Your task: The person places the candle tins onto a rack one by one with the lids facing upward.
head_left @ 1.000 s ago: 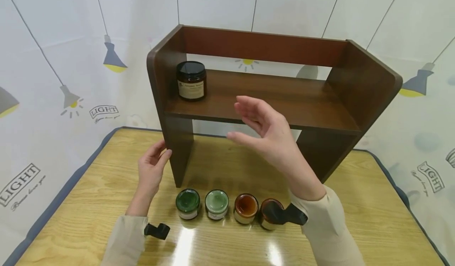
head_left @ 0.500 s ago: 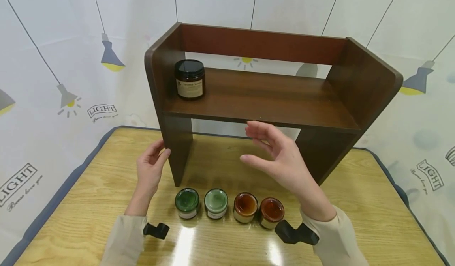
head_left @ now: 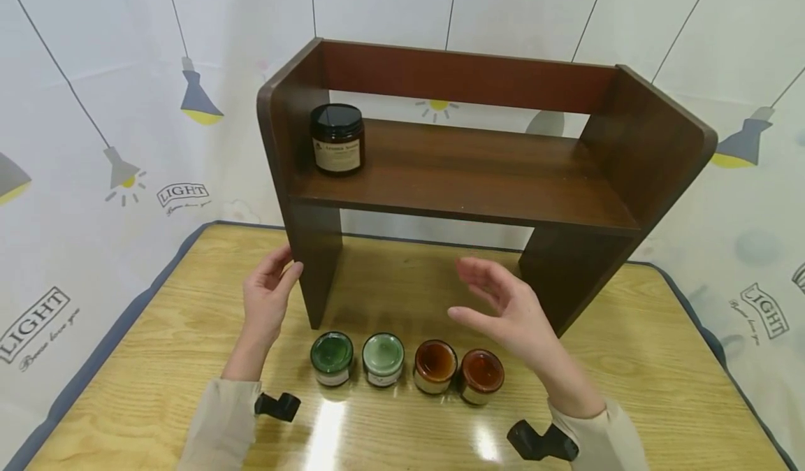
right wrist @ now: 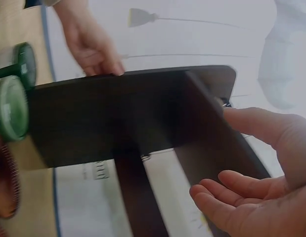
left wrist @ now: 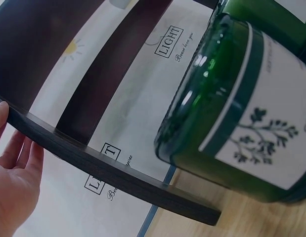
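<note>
In the head view my left hand (head_left: pixel 267 293) grips the front edge of the left side panel of a dark brown wooden shelf (head_left: pixel 478 184). The left wrist view shows the thumb on one face of that panel and the fingers on the other. My right hand (head_left: pixel 512 310) is in front of the shelf's lower opening, fingers loosely bent, holding nothing. Below it stand the reddish-brown jar (head_left: pixel 482 373) and the amber jar (head_left: pixel 435 365). Further left are a pale green jar (head_left: pixel 383 358) and a dark green jar (head_left: pixel 332 356).
A dark jar (head_left: pixel 337 139) with a black lid and cream label stands at the left end of the upper board. The shelf stands on a wooden table (head_left: pixel 157 345). Behind it hangs a white cloth (head_left: pixel 383 3) printed with lamps.
My right hand has come down and to the right, from in front of the upper board toward the jars, uncovering the reddish-brown one. My left hand stays on the side panel.
</note>
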`<state>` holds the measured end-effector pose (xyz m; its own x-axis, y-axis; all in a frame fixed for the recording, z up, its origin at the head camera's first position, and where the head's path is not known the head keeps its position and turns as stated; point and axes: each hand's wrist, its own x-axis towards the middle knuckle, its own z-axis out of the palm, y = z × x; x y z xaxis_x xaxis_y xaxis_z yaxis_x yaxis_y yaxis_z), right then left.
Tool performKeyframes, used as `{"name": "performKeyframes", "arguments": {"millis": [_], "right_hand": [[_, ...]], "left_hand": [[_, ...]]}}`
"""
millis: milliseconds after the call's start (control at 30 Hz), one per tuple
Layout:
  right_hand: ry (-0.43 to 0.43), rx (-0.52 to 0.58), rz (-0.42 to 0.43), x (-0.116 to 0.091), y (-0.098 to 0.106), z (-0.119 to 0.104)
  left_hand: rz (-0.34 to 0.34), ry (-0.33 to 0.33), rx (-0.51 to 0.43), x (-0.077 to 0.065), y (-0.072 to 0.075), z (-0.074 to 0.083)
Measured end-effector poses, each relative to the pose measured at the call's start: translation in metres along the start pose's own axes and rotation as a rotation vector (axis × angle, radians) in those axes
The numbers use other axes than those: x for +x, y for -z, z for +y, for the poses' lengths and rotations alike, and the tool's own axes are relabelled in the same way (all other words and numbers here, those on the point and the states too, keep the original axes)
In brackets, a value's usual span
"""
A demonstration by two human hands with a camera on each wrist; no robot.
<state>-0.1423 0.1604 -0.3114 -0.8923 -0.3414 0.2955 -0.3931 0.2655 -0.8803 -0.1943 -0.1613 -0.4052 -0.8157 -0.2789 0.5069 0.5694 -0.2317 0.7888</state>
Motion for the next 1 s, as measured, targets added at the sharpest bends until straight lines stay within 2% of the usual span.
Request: {"name": "performKeyframes", "arguments": {"millis": [433,700,1000], "right_hand": [[-0.137,-0.018,0.004,-0.026,-0.005,0.047],[-0.183,0.0,0.016,-0.038,-0.006,0.066],[-0.273,-0.047,0.023,-0.054,-0.003,0.085]], "left_hand": [[0.016,0.009,-0.007,0.0,0.001,0.001],[0.015,0.014,-0.01,-0.001,0.0,0.001],[0.006,0.012,0.002,0.0,0.0,0.0]]}}
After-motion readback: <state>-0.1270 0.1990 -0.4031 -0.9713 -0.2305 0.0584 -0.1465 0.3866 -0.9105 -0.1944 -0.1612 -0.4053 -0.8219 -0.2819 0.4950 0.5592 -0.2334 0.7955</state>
